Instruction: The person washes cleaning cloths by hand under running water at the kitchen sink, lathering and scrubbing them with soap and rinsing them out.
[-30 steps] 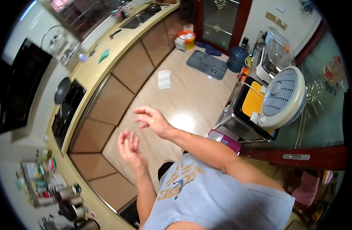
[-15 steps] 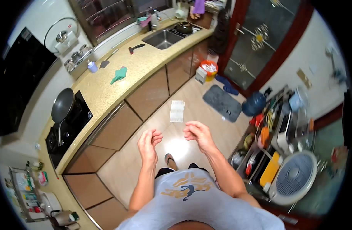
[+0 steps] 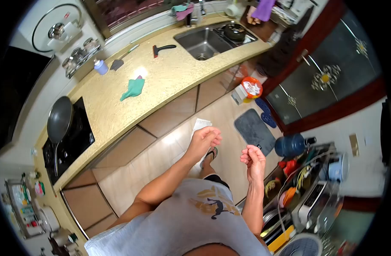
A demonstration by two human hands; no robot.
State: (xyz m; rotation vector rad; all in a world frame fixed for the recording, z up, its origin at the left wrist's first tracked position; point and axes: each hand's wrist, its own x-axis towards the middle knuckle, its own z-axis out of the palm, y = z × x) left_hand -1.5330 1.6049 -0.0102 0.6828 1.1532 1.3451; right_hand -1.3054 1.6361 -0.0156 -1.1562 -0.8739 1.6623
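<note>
My left hand [image 3: 204,143] hangs in mid-air over the floor, its fingers loosely bent and a little apart, with nothing in them. It partly covers a white sheet [image 3: 201,123] lying on the floor. To its right, my right hand [image 3: 253,161] is also in the air, fingers half curled and holding nothing visible. Neither hand touches anything. Beyond them runs the counter [image 3: 161,79], with a green cloth [image 3: 134,88], a black-handled squeegee [image 3: 162,50], a scraper [image 3: 118,64] and a purple-capped bottle [image 3: 100,67] on it.
A sink [image 3: 201,42] is set in the counter, and a pan [image 3: 60,119] sits on the stove at left. An orange bin [image 3: 251,87], grey mat [image 3: 255,131], blue slippers [image 3: 267,114] and water bottle [image 3: 291,146] stand ahead right. A loaded rack and fan [image 3: 304,246] are at right.
The view has swung right and closer to the counter and sink. Both hands have moved apart from their earlier places, and a sandalled foot has come forward. Nothing was picked up.
</note>
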